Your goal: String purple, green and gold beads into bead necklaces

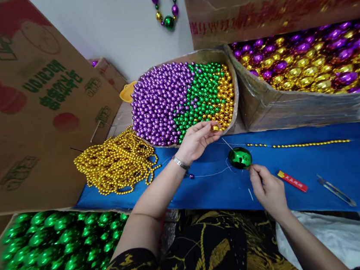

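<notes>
- Head view: thin pale thread [211, 175] on the blue cloth-covered bench [349, 163] is hard to trace; its ends can't be made out.
- Cardboard box of big purple & gold oval beads [308, 62] is cut off at right edge; box of big green oval beads [50, 253] cut off at bottom left.
- Hanging strand of purple, gold & green beads [165, 4] is cut off at top.
- Left hand [196, 141]: fingers nearly closed, pinching a small gold round bead [214, 127] at the front rim of the cardboard tray of small purple, green & gold beads [182, 100].
- Right hand [269, 190]: thumb & forefinger pinched shut just beside the large shiny green oval bead [240, 157] lying on the bench; whether they hold the thread or touch the bead, can't tell.
- Small purple bead [191, 176] sits on the thread near the left wrist.
- Straight strand of tiny gold beads [298, 144] runs right from the green bead.
- Heap of gold bead strands [118, 161] lies left of the left hand; red lighter [292, 180] & metal snips [336, 190] right of the right hand.
</notes>
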`<state>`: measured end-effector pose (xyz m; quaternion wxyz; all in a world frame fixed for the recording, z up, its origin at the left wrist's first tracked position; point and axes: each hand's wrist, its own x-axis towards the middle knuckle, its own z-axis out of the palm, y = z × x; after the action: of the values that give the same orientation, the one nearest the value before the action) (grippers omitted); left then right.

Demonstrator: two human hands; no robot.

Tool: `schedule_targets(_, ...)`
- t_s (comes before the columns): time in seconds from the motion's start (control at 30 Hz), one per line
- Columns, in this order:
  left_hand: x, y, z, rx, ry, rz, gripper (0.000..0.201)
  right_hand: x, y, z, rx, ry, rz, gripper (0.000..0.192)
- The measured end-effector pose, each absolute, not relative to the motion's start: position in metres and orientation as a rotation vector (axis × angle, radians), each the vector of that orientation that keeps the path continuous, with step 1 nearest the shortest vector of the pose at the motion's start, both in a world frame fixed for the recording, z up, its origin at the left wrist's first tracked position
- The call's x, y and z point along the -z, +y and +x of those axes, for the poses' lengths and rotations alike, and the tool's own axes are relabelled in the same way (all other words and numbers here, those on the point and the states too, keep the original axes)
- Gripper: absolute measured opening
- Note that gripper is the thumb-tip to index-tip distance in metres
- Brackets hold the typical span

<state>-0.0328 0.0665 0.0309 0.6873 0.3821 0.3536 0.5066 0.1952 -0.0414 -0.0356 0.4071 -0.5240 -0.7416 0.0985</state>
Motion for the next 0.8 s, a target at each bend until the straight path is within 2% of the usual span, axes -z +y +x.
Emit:
schedule_targets(0.2, -0.027, 0.046, -0.029, -1.146, 0.796, 0.735, 0.025, 0.033, -0.041, 0.189, -0.250, -1.881, -1.287, 0.012)
schedule_targets(0.57, -0.024, 0.038, -0.032, -1.185, 0.785, 0.961, 0.020, 0.031, -0.045, 0.192, -0.250, -1.895, -1.302, 0.012)
schedule_targets(0.8, -0.026, 0.038, -0.039, -1.168, 0.862, 1.205, 0.023, 0.036, -0.046, 0.197, -0.221, -1.919, -1.301, 0.014)
